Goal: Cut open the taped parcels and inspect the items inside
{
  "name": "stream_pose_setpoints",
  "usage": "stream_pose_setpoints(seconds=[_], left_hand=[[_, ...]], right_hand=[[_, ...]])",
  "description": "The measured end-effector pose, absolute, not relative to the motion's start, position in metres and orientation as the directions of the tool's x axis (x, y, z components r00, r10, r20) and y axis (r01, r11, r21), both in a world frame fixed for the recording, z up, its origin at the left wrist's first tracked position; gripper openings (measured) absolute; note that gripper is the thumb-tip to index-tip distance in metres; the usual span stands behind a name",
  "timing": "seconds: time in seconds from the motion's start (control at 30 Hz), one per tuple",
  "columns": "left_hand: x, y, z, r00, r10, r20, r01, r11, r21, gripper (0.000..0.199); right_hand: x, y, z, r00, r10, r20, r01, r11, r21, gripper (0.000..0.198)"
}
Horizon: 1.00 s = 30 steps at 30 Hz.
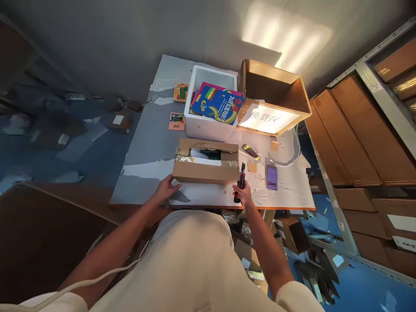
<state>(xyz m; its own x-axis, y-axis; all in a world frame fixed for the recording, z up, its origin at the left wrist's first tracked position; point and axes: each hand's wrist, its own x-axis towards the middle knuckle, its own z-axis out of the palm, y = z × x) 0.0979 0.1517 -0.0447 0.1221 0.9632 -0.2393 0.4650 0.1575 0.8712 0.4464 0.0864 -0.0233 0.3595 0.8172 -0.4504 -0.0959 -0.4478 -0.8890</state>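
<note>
A taped cardboard box (208, 175) lies in front of me near the table's front edge. Its top has a ragged opening, with something white and something dark showing inside. My left hand (166, 189) is at the box's near left corner, fingers apart; whether it touches the cardboard I cannot tell. In my right hand (244, 193) is a black and red utility knife (241, 180), held upright just beside the box's right end. A second cutter-like tool, black and yellow (251, 151), lies on the table behind the knife.
A white foam box (208, 130) holding colourful books (218, 104) stands behind the carton. To its right is an open cardboard box (276, 106) with a handwritten sign. Small cards (177, 121) lie left, a purple item (272, 177) right. Shelves of cartons (360, 130) border the right side.
</note>
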Motion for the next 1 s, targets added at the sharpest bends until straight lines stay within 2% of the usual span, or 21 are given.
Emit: stream_pose_setpoints(seconds=[0.07,0.13,0.23,0.37,0.57,0.77,0.9,1.0], left_hand=[[0.101,0.151,-0.053,0.096,0.962,-0.257,0.275,0.222,0.935,0.092],[0.103,0.151,-0.05,0.03,0.965,-0.26,0.211,0.249,0.945,0.082],[0.101,0.152,-0.033,-0.031,0.976,-0.216,0.282,0.216,0.935,0.07],[0.101,0.162,-0.015,-0.073,0.987,-0.141,0.391,0.158,0.907,0.063],[0.11,0.175,-0.015,-0.059,0.977,-0.207,0.468,0.21,0.858,0.058],[0.119,0.177,-0.016,-0.025,0.976,-0.214,0.481,0.2,0.854,0.061],[0.116,0.164,-0.024,0.042,0.967,-0.25,0.381,0.216,0.899,0.067],[0.106,0.145,-0.037,0.13,0.943,-0.307,0.299,0.258,0.919,0.076]], right_hand=[[0.443,0.091,-0.024,0.374,0.818,-0.438,-0.143,-0.415,-0.898,0.057],[0.444,0.095,-0.017,0.411,0.826,-0.385,-0.157,-0.351,-0.923,0.053],[0.451,0.1,0.001,0.425,0.846,-0.322,-0.144,-0.289,-0.947,0.052],[0.463,0.106,0.022,0.365,0.872,-0.325,-0.093,-0.313,-0.945,0.051],[0.471,0.12,0.027,0.29,0.885,-0.365,-0.124,-0.343,-0.931,0.05],[0.474,0.128,0.024,0.24,0.887,-0.394,-0.186,-0.356,-0.916,0.049],[0.478,0.109,0.012,0.22,0.863,-0.455,-0.167,-0.426,-0.889,0.049],[0.477,0.085,-0.004,0.197,0.858,-0.475,-0.221,-0.433,-0.874,0.054]])
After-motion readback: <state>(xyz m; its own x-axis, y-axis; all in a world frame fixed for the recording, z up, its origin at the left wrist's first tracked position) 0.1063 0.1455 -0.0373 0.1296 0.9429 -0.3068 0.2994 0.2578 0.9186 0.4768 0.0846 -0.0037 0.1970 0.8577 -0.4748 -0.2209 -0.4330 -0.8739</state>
